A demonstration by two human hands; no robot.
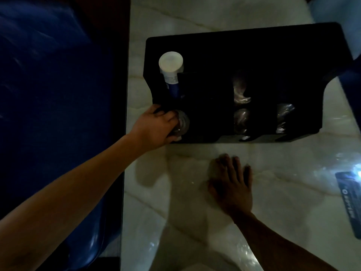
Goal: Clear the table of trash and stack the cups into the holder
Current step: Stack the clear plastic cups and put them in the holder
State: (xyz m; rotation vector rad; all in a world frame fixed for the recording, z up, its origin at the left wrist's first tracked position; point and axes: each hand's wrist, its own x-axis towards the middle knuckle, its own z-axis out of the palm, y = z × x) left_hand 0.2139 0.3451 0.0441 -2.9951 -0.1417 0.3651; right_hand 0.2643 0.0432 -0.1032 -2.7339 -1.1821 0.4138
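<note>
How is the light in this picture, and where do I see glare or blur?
Head view: dim overall; the black holder is so dark that its compartments hardly show. Glare sits on the marble table at the right edge, beside the dark card. The left hand on the clear cups looks slightly blurred; the right hand is in shadow.

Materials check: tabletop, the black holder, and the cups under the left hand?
Tabletop: polished marble or marble-look, pale with veins and glare.
Black holder: matte, no reflections; material unclear in this light.
Cups at the left hand: probably clear thin plastic, translucent nested rims.
</note>
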